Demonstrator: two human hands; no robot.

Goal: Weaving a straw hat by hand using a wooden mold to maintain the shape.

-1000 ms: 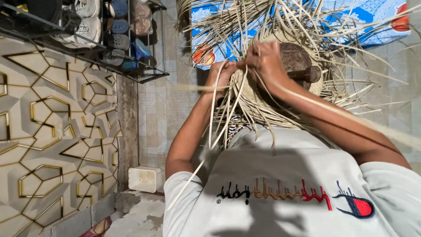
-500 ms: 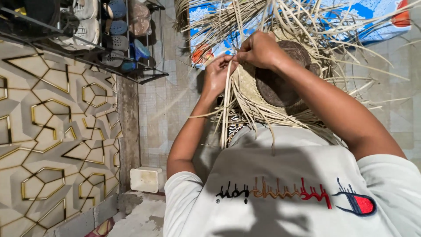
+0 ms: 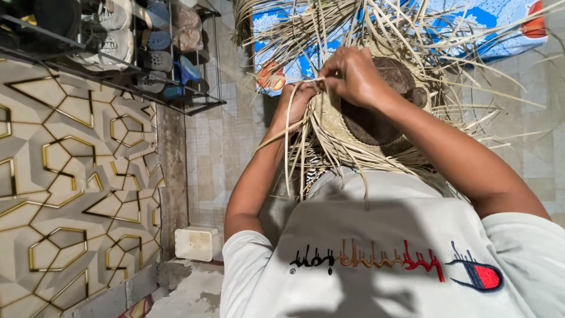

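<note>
A half-woven straw hat sits over a dark rounded wooden mould on the person's lap, just above the hem of the pale grey shirt in the head view. The woven part is a tight, pale tan band of plaited straw curving around the mould, and from its edge many loose straw strips fan out in all directions, long, flat, narrow and dry-looking, some bent, some hanging down over the shirt. The left hand is at the left edge of the weave with its fingers clenched on a thin strip, though the fingertips themselves are hidden behind the straw. The right hand rests on top of the mould just beside the left, its fingers curled and pinching the same strip that runs between the two hands. A few strips droop past the left wrist toward the tiled floor. Beyond the hat lies a blue patterned mat under the straw. To the left stands a dark metal shoe rack holding shoes, against a wall with gold-lined geometric panels, and a small white box sits at the foot of that wall.
</note>
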